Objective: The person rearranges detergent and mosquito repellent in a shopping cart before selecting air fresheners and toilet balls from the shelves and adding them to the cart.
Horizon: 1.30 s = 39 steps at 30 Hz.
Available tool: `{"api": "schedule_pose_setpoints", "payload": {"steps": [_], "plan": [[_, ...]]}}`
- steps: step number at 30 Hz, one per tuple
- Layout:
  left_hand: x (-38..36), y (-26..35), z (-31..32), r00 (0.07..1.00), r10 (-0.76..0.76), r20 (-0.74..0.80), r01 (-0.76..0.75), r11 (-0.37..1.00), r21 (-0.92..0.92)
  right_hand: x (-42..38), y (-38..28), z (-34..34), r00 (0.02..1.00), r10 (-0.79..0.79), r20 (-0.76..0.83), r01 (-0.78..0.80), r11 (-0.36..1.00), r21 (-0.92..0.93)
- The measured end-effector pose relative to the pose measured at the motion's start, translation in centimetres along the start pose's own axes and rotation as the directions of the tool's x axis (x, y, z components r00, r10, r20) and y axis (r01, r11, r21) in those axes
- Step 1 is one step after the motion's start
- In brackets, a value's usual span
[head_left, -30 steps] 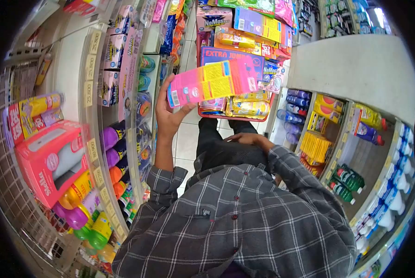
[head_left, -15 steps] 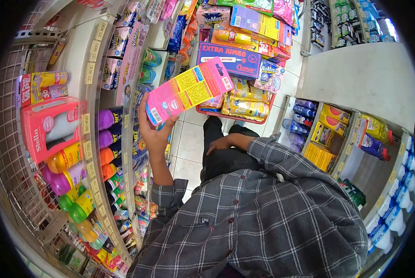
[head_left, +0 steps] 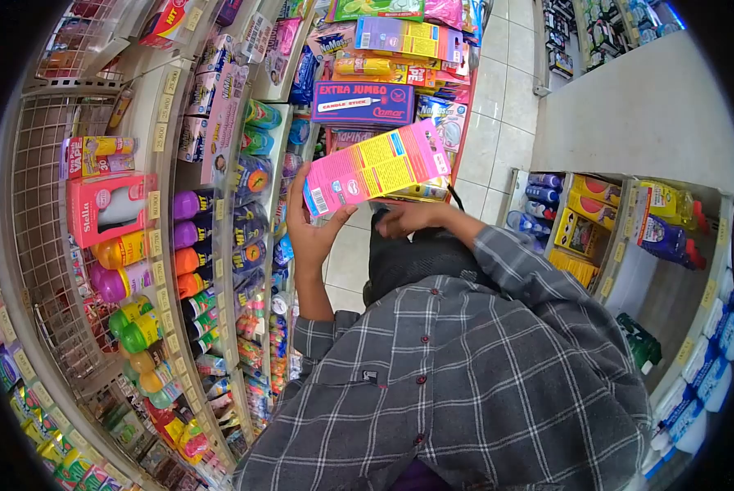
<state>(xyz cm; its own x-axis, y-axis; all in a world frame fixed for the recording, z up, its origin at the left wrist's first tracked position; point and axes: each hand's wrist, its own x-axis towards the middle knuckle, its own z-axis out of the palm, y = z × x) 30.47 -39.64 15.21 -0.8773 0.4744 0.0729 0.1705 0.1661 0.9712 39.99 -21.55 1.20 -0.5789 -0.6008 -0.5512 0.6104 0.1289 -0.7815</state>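
Observation:
My left hand (head_left: pixel 313 233) grips the left end of a pink hang-tab package (head_left: pixel 375 168) with yellow text panels and a barcode. Its thumb presses on the front face and the fingers wrap behind. The package is tilted, its right end higher. Just below it, over my dark-clothed leg (head_left: pixel 391 254), my right hand (head_left: pixel 408 219) holds nothing and its fingers are loosely apart. Behind the package, a blue Extra Jumbo candle box (head_left: pixel 363 104) lies on a heap of packaged goods in a red-rimmed basket (head_left: pixel 462 143).
Shelves on the left carry purple- and orange-capped bottles (head_left: pixel 188 219) and a red Stella box (head_left: pixel 111 204). To the right, a low shelf holds yellow packs (head_left: pixel 581 233) and bottles (head_left: pixel 670 217). A white panel (head_left: pixel 629 127) stands behind it, beside the tiled floor (head_left: pixel 498 90).
My left hand has moved right with the pink package, which is now tilted less. My right hand has lifted from my thigh toward the package. The view has shifted.

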Motion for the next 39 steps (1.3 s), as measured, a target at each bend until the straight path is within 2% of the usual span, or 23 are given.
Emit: {"api": "schedule_pose_setpoints", "payload": {"steps": [1,3,5,6,8,11,12,15,16,17,18,19,20,21,22,24,25,26,28,31,34,37,39], "plan": [[-0.3,-0.4,-0.1,0.999,-0.041,0.029,0.041,0.999,0.018,-1.4,1.0,-1.2,1.0,-0.026,-0.018,0.03,0.949,0.314],[-1.1,-1.3,-0.1,0.993,-0.067,0.094,0.055,0.99,0.128,-5.9,2.7,-3.7,0.949,-0.309,-0.058,0.306,0.862,0.405],[-1.2,-2.2,-0.2,0.985,-0.025,0.171,-0.027,0.956,0.294,-9.8,0.9,-3.4,0.853,-0.09,-0.514,0.432,0.674,0.599],[-1.2,-2.4,0.3,0.981,-0.039,0.188,-0.004,0.976,0.219,-11.4,0.3,-3.4,0.843,-0.092,-0.529,0.451,0.655,0.606],[-0.1,-1.9,1.2,0.955,-0.046,0.292,-0.036,0.962,0.271,-13.9,-0.6,-3.4,0.819,-0.093,-0.567,0.494,0.616,0.613],[1.7,-1.2,2.6,0.914,-0.107,0.391,0.005,0.967,0.253,-14.2,-2.4,-2.5,0.656,-0.227,-0.719,0.483,0.859,0.169],[2.7,-1.6,3.0,0.907,-0.107,0.408,0.007,0.971,0.241,-13.7,-3.0,-2.6,0.596,-0.343,-0.726,0.401,0.911,-0.101],[6.2,-2.7,2.9,0.869,-0.043,0.493,-0.046,0.985,0.166,-14.1,-5.4,-2.1,0.724,-0.329,-0.606,0.093,0.917,-0.388],[7.4,-2.6,2.6,0.836,-0.053,0.547,-0.034,0.988,0.149,-13.6,-6.1,-2.3,0.782,-0.282,-0.555,0.116,0.942,-0.316],[8.6,-2.6,2.3,0.799,-0.06,0.598,-0.023,0.991,0.13,-13.0,-7.1,-2.1,0.766,-0.307,-0.564,0.161,0.942,-0.294],[9.7,-3.0,2.0,0.735,-0.142,0.663,0.099,0.99,0.102,-12.3,-8.2,-1.8,0.749,-0.332,-0.574,0.207,0.939,-0.274],[10.6,-3.4,2.0,0.771,-0.07,0.633,0.064,0.997,0.033,-11.4,-9.5,-1.5,0.73,-0.354,-0.585,0.252,0.934,-0.252],[11.4,-3.9,2.1,0.802,-0.001,0.597,0.027,0.999,-0.035,-10.3,-10.9,-1.6,0.652,-0.457,-0.605,0.305,0.889,-0.342],[12.5,-4.4,2.2,0.83,0.068,0.553,-0.015,0.995,-0.1,-10.0,-11.4,-2.6,0.629,-0.442,-0.64,0.26,0.895,-0.364],[14.2,-4.1,1.3,0.8,-0.015,0.6,0.122,0.983,-0.137,-9.7,-11.6,-3.9,0.605,-0.426,-0.673,0.21,0.9,-0.381],[17.7,-6.6,1.5,0.938,0.142,0.316,-0.187,0.975,0.118,-10.0,-13.0,-6.1,0.512,-0.415,-0.752,0.092,0.897,-0.432],[19.3,-7.7,1.9,0.953,0.248,0.173,-0.289,0.916,0.279,-10.2,-14.1,-7.4,0.451,-0.438,-0.778,0.094,0.89,-0.447],[20.3,-8.4,2.1,0.935,0.305,0.182,-0.352,0.866,0.357,-10.3,-14.7,-8.6,0.358,-0.442,-0.822,0.049,0.888,-0.456],[22.5,-9.0,2.2,0.88,0.423,0.217,-0.472,0.72,0.509,-10.5,-16.1,-10.9,0.315,-0.414,-0.854,0.107,0.91,-0.401],[24.7,-10.3,2.4,0.893,0.271,0.359,-0.379,0.882,0.279,-9.9,-18.0,-13.2,0.32,-0.408,-0.855,0.093,0.911,-0.401],[25.0,-10.7,2.4,0.896,0.256,0.363,-0.344,0.917,0.202,-8.3,-19.4,-14.2,0.397,-0.453,-0.798,-0.027,0.863,-0.504],[25.4,-10.7,2.3,0.88,0.296,0.373,-0.376,0.912,0.163,-6.5,-20.7,-14.6,0.343,-0.47,-0.814,-0.004,0.865,-0.501],[25.1,-10.8,2.2,0.88,0.268,0.392,-0.355,0.919,0.169,-5.8,-20.5,-15.2,0.286,-0.381,-0.879,0.194,0.921,-0.337]]}}
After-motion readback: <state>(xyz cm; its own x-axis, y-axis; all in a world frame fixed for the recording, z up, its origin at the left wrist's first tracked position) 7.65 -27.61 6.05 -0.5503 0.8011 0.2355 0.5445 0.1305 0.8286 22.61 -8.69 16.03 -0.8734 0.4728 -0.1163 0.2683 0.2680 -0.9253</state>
